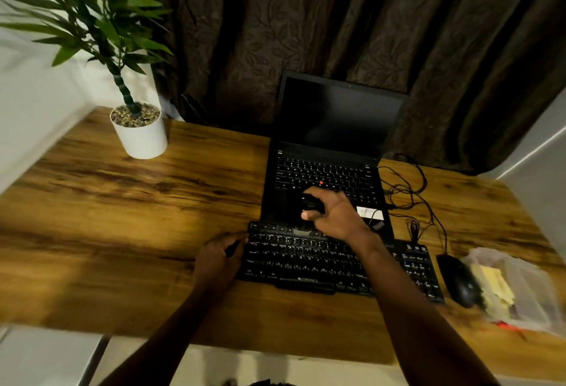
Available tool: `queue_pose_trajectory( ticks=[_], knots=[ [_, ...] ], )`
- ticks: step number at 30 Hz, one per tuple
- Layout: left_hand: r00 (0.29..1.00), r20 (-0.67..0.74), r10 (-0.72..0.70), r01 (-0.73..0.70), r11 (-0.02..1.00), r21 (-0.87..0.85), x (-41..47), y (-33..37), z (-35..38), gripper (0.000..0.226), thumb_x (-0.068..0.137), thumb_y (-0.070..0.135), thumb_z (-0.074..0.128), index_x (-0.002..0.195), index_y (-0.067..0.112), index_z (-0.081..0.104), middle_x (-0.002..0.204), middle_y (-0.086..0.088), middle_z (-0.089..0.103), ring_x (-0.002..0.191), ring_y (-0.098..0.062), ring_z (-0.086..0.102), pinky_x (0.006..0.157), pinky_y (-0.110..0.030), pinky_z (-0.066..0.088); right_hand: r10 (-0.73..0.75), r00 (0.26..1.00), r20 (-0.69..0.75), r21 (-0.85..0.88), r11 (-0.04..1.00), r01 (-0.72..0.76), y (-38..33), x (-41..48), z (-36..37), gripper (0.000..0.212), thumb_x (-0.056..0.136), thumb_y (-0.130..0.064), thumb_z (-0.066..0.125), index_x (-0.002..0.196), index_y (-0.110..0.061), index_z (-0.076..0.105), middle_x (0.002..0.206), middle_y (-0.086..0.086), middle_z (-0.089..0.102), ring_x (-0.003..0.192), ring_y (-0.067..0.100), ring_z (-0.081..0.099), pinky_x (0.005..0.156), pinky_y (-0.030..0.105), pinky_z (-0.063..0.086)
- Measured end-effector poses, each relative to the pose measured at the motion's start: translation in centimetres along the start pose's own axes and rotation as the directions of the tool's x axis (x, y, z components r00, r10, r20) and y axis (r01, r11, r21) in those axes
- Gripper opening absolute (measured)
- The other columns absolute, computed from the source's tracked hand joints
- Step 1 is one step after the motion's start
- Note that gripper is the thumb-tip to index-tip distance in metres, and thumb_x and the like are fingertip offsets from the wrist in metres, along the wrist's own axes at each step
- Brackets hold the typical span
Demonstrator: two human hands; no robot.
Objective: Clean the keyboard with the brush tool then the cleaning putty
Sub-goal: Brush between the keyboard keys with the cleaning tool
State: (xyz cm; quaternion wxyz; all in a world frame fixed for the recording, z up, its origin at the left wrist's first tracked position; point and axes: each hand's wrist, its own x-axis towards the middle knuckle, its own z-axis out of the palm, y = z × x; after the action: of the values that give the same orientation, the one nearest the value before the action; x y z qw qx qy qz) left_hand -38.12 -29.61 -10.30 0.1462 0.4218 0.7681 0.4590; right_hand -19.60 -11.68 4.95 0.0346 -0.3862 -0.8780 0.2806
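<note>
The black white-lettered keyboard (pixel 306 260) lies on the brown wooden surface (pixel 137 217). The right hand (pixel 333 212) grips a black brush tool (pixel 309 203), its pale bristles on the top row. The left hand (pixel 219 258) is curled at its left edge, grip unclear.

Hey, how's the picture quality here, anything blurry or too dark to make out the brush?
Head view: dim warm light, brightest on the table left of the keyboard; head view: the brush in the right hand smears dark against the laptop; head view: mouse and plastic bag are motion-blurred, table edges bowed.
</note>
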Motion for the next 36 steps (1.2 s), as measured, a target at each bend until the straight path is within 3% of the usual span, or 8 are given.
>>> queue_pose_trajectory(
  ticks=[3, 7, 12, 17, 23, 28, 32, 36],
  knots=[
    [1.000, 0.000, 0.005, -0.005, 1.000, 0.011, 0.0, -0.2, 0.0, 0.048, 0.089, 0.059, 0.047, 0.114, 0.030, 0.075, 0.104, 0.004, 0.074, 0.090, -0.013, 0.069, 0.080, -0.032, 0.057, 0.007, 1.000, -0.007, -0.045, 0.999, -0.007, 0.7, -0.1, -0.5, 0.038, 0.090, -0.019, 0.073, 0.125, -0.029, 0.061, 0.105, -0.002, 0.069, 0.094, 0.017, 0.068, 0.087, 0.044, 0.060],
    [1.000, -0.016, 0.005, -0.005, 1.000, -0.003, -0.1, 0.0, 0.0, 0.052, 0.088, 0.062, 0.045, 0.113, 0.029, 0.076, 0.106, 0.005, 0.075, 0.092, -0.012, 0.069, 0.081, -0.032, 0.057, 0.035, 0.999, -0.002, -0.124, 0.992, -0.035, 0.8, -0.1, -0.9, 0.040, 0.089, -0.019, 0.074, 0.125, -0.031, 0.061, 0.100, -0.002, 0.070, 0.089, 0.015, 0.068, 0.086, 0.037, 0.059],
    [1.000, -0.021, 0.009, -0.009, 1.000, 0.006, 0.0, -0.5, 0.2, 0.051, 0.088, 0.063, 0.046, 0.112, 0.030, 0.076, 0.106, 0.004, 0.075, 0.093, -0.014, 0.069, 0.082, -0.033, 0.057, 0.019, 0.999, 0.025, -0.008, 1.000, -0.019, -0.6, 0.9, 1.5, 0.040, 0.084, -0.033, 0.072, 0.119, -0.046, 0.057, 0.109, 0.002, 0.066, 0.104, 0.022, 0.064, 0.092, 0.046, 0.058],
    [1.000, -0.005, -0.006, 0.006, 1.000, 0.021, 0.1, -0.4, 0.3, 0.022, 0.096, 0.035, 0.065, 0.114, 0.029, 0.076, 0.105, 0.005, 0.074, 0.092, -0.011, 0.067, 0.080, -0.026, 0.051, 0.011, 1.000, -0.004, 0.045, 0.999, -0.011, 0.8, 2.1, 2.9, 0.049, 0.078, -0.051, 0.064, 0.125, -0.046, 0.053, 0.115, 0.006, 0.066, 0.111, 0.029, 0.062, 0.094, 0.051, 0.056],
    [1.000, -0.002, 0.015, -0.015, 1.000, 0.016, 0.0, -0.5, 0.2, 0.029, 0.095, 0.043, 0.060, 0.116, 0.029, 0.075, 0.107, 0.007, 0.074, 0.091, -0.009, 0.067, 0.079, -0.027, 0.053, 0.026, 0.999, -0.037, -0.088, 0.996, -0.029, 0.4, 1.0, 1.1, 0.041, 0.088, -0.031, 0.072, 0.124, -0.040, 0.056, 0.108, 0.004, 0.067, 0.099, 0.023, 0.063, 0.091, 0.043, 0.057],
    [0.999, -0.015, 0.047, -0.047, 0.999, 0.013, 0.0, -0.5, 0.2, 0.025, 0.096, 0.038, 0.063, 0.114, 0.027, 0.076, 0.106, 0.004, 0.074, 0.090, -0.008, 0.067, 0.078, -0.027, 0.053, -0.059, 0.998, -0.015, 0.007, 0.998, 0.059, -2.1, 1.9, 2.8, 0.037, 0.090, -0.021, 0.072, 0.125, -0.030, 0.062, 0.103, -0.001, 0.072, 0.097, 0.018, 0.067, 0.091, 0.039, 0.058],
    [0.996, -0.017, 0.089, -0.088, 0.996, 0.025, 0.0, -0.7, 0.2, 0.039, 0.093, 0.049, 0.053, 0.114, 0.025, 0.075, 0.101, 0.004, 0.073, 0.083, -0.008, 0.066, 0.071, -0.025, 0.055, -0.062, 0.998, -0.019, 0.055, 0.996, 0.063, -2.8, 2.3, 3.3, 0.039, 0.089, -0.024, 0.074, 0.124, -0.035, 0.060, 0.106, 0.000, 0.071, 0.100, 0.019, 0.067, 0.091, 0.044, 0.059],
    [0.994, -0.018, 0.106, -0.105, 0.994, 0.034, 0.0, -0.8, 0.3, 0.044, 0.092, 0.053, 0.050, 0.113, 0.024, 0.076, 0.103, 0.003, 0.074, 0.084, -0.009, 0.067, 0.073, -0.024, 0.054, -0.034, 0.999, -0.016, -0.035, 0.999, 0.033, -1.7, 2.2, 2.4, 0.039, 0.087, -0.029, 0.072, 0.122, -0.040, 0.058, 0.106, 0.002, 0.069, 0.099, 0.021, 0.067, 0.090, 0.045, 0.059]
  ],
)
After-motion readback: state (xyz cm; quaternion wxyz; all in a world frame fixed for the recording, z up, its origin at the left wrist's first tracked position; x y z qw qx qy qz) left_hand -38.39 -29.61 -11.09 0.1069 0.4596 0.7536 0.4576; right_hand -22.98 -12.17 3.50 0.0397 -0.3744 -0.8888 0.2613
